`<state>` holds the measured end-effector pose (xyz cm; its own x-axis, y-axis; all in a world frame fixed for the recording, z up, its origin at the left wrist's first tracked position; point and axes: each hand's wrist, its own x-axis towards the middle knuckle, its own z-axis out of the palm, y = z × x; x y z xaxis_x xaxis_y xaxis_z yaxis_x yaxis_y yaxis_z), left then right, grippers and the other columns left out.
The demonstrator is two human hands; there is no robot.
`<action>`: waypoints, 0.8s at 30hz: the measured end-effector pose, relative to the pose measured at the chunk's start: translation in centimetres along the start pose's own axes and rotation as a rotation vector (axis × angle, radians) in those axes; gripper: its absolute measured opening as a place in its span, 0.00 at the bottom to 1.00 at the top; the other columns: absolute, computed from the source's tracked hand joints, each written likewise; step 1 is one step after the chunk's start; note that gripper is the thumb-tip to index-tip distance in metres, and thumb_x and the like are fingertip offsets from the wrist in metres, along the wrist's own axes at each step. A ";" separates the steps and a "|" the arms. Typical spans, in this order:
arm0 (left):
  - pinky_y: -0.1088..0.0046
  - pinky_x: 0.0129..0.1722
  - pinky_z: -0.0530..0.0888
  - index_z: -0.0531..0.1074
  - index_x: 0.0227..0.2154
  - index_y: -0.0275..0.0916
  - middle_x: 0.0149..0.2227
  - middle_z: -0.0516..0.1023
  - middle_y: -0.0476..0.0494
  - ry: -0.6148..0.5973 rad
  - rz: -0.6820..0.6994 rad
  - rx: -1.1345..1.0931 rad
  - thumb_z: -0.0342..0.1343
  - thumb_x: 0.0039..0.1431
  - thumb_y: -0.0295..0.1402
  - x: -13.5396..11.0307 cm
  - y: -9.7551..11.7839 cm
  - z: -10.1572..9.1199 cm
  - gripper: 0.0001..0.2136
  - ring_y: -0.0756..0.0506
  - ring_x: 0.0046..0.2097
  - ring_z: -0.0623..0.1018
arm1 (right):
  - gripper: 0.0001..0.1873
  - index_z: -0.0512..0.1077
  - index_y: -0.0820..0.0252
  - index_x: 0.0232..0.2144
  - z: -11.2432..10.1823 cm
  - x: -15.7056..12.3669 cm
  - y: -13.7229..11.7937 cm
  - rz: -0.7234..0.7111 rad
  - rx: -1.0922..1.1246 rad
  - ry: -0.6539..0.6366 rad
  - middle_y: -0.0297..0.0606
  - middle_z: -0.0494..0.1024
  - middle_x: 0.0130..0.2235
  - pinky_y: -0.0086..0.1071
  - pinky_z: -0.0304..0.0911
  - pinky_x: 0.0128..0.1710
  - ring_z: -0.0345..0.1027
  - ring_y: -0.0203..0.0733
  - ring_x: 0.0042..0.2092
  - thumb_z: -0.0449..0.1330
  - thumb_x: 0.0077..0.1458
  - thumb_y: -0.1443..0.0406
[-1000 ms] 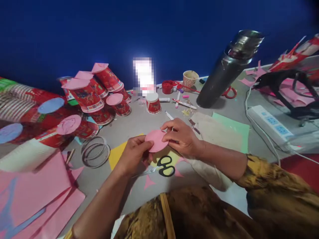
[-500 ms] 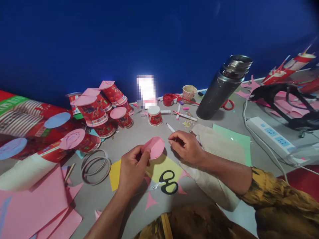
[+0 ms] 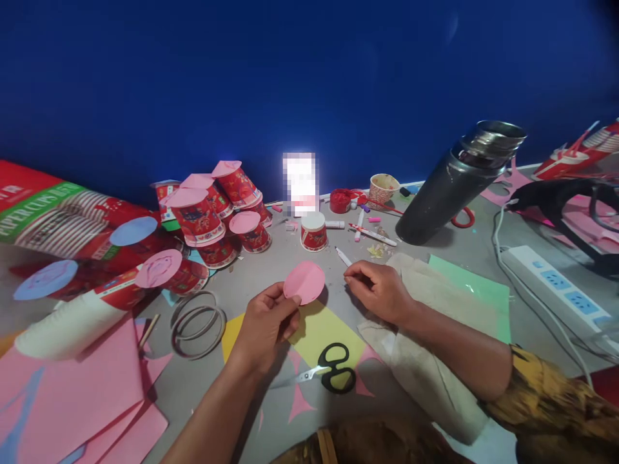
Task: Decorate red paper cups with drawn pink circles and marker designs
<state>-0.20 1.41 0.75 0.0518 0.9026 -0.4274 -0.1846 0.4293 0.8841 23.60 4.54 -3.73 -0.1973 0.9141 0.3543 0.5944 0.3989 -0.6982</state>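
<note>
My left hand [image 3: 271,322] pinches a pink paper circle [image 3: 304,282] by its lower edge, between thumb and fingers. Right of it, my right hand [image 3: 374,290] hovers with curled fingers, and nothing shows in them. A white marker [image 3: 343,256] lies just beyond its fingertips. Below the left hand, scissors [image 3: 337,368] with black handles lie on the table, amid pink paper scraps [image 3: 300,406] and a yellow sheet [image 3: 333,332]. A red paper cup [image 3: 314,238] stands upside down beyond the circle, its pale base upward.
Red cups [image 3: 198,219] topped with pink circles are stacked at the left. Pink sheets [image 3: 82,386] and tape rings [image 3: 197,325] lie nearer. On the right are a dark thermos [image 3: 449,187], a beige cloth [image 3: 425,367], a green sheet [image 3: 476,290] and a power strip [image 3: 556,283].
The pink circle has been turned to face me more fully and sits slightly lower in my left hand. The whole view has shifted, so things appear further right. My right hand stays curled.
</note>
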 end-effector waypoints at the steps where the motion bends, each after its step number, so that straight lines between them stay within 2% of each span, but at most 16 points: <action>1: 0.80 0.17 0.52 0.75 0.31 0.37 0.15 0.68 0.55 -0.038 -0.027 -0.040 0.73 0.43 0.41 0.1 0.0 -0.1 0.18 0.56 0.17 0.59 | 0.07 0.78 0.56 0.34 0.0 0.0 0.0 -0.004 -0.011 -0.005 0.34 0.82 0.28 0.30 0.60 0.31 0.73 0.38 0.27 0.59 0.61 0.64; 6: 0.79 0.18 0.49 0.72 0.25 0.38 0.14 0.66 0.55 -0.123 -0.070 -0.123 0.73 0.43 0.40 0.1 -0.2 -0.3 0.16 0.57 0.17 0.57 | 0.07 0.78 0.56 0.34 0.0 -0.2 0.0 -0.039 -0.035 -0.048 0.34 0.83 0.27 0.29 0.60 0.31 0.73 0.38 0.27 0.59 0.62 0.64; 8: 0.79 0.18 0.50 0.73 0.26 0.38 0.14 0.65 0.56 -0.096 -0.052 -0.087 0.71 0.44 0.40 0.0 -0.4 -0.2 0.14 0.57 0.17 0.57 | 0.08 0.78 0.56 0.35 0.0 -0.2 -0.1 -0.063 -0.029 -0.053 0.34 0.83 0.28 0.29 0.61 0.32 0.73 0.37 0.27 0.59 0.62 0.64; 11: 0.79 0.20 0.53 0.77 0.30 0.38 0.17 0.65 0.57 0.028 0.033 0.047 0.68 0.46 0.38 -0.3 -0.6 0.0 0.12 0.55 0.19 0.60 | 0.08 0.79 0.57 0.35 0.1 -0.2 -0.3 -0.081 -0.006 -0.052 0.35 0.83 0.29 0.29 0.61 0.32 0.74 0.37 0.28 0.59 0.62 0.65; 13: 0.77 0.21 0.57 0.79 0.32 0.38 0.21 0.69 0.54 0.126 0.160 0.198 0.65 0.48 0.36 -0.6 -0.6 0.2 0.09 0.53 0.22 0.64 | 0.07 0.79 0.56 0.35 0.0 -0.2 -0.5 -0.064 0.024 -0.055 0.35 0.83 0.29 0.30 0.61 0.32 0.73 0.38 0.28 0.60 0.62 0.65; 15: 0.75 0.25 0.64 0.81 0.31 0.40 0.27 0.75 0.50 0.212 0.357 0.362 0.62 0.51 0.33 -0.8 -0.6 0.2 0.06 0.51 0.25 0.69 | 0.07 0.79 0.57 0.34 -0.2 -0.1 -0.8 -0.013 0.088 -0.074 0.35 0.83 0.29 0.30 0.62 0.32 0.72 0.38 0.28 0.61 0.61 0.63; 18: 0.71 0.35 0.74 0.84 0.32 0.43 0.37 0.81 0.45 0.302 0.649 0.553 0.60 0.57 0.32 -1.1 -0.7 0.3 0.07 0.46 0.35 0.78 | 0.13 0.78 0.58 0.32 -0.6 0.0 -1.5 0.145 0.338 -0.229 0.36 0.82 0.28 0.29 0.61 0.29 0.69 0.37 0.26 0.62 0.63 0.56; 21: 0.66 0.45 0.78 0.86 0.36 0.46 0.41 0.83 0.42 0.301 0.826 0.679 0.58 0.62 0.32 -1.2 -1.1 0.4 0.10 0.42 0.44 0.81 | 0.28 0.77 0.61 0.31 -0.9 0.0 -2.0 0.326 0.699 -0.491 0.34 0.77 0.23 0.28 0.57 0.22 0.62 0.34 0.22 0.61 0.61 0.41; 23: 0.63 0.49 0.79 0.86 0.38 0.46 0.45 0.84 0.40 0.249 0.902 0.716 0.57 0.64 0.31 -1.2 -1.6 0.5 0.11 0.41 0.47 0.83 | 0.33 0.76 0.61 0.31 -0.8 -0.1 -2.3 0.411 0.867 -0.572 0.31 0.73 0.20 0.27 0.54 0.20 0.57 0.32 0.20 0.64 0.55 0.36; 24: 0.63 0.50 0.79 0.86 0.38 0.46 0.46 0.84 0.40 0.212 0.934 0.723 0.57 0.65 0.31 -1.2 -1.8 0.5 0.11 0.41 0.48 0.83 | 0.33 0.75 0.61 0.30 -0.7 -0.1 -2.4 0.445 0.918 -0.569 0.30 0.71 0.19 0.27 0.53 0.20 0.55 0.31 0.20 0.67 0.51 0.36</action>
<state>0.58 -0.45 -0.21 0.0158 0.8807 0.4734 0.5327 -0.4081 0.7414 22.72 3.38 -1.63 -0.5726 0.7946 -0.2019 -0.0418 -0.2743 -0.9607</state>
